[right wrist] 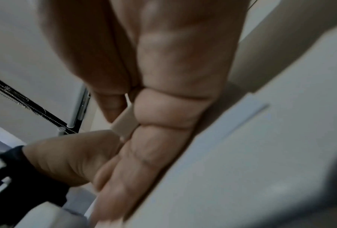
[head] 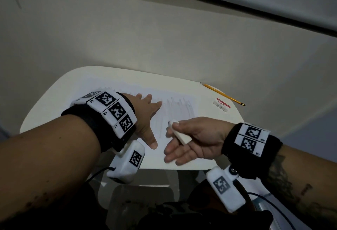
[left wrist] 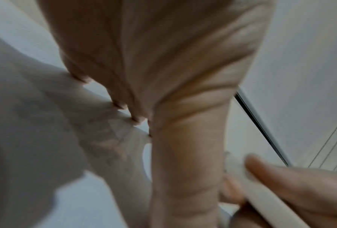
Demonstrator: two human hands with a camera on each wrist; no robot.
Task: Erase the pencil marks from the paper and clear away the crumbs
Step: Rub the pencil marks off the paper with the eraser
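Observation:
A white sheet of paper (head: 127, 87) lies on a small white table (head: 60, 98), with faint grey pencil strokes (head: 179, 105) on its right half. My left hand (head: 148, 118) lies flat on the paper, fingers spread, left of the strokes. My right hand (head: 173, 133) hovers just right of it and pinches a white eraser (head: 182, 137) between thumb and forefinger; its other fingers stretch out straight and blurred over the sheet's near edge. In the wrist views the left palm (left wrist: 144, 77) presses on the paper, and the eraser (right wrist: 124, 123) shows under the right thumb. I cannot make out any crumbs.
A yellow pencil (head: 223, 94) lies at the table's far right edge. Beside it is a white eraser sleeve with a red label (head: 221, 105). The table's near edge (head: 182, 167) runs just under my right hand. Beige floor surrounds the table.

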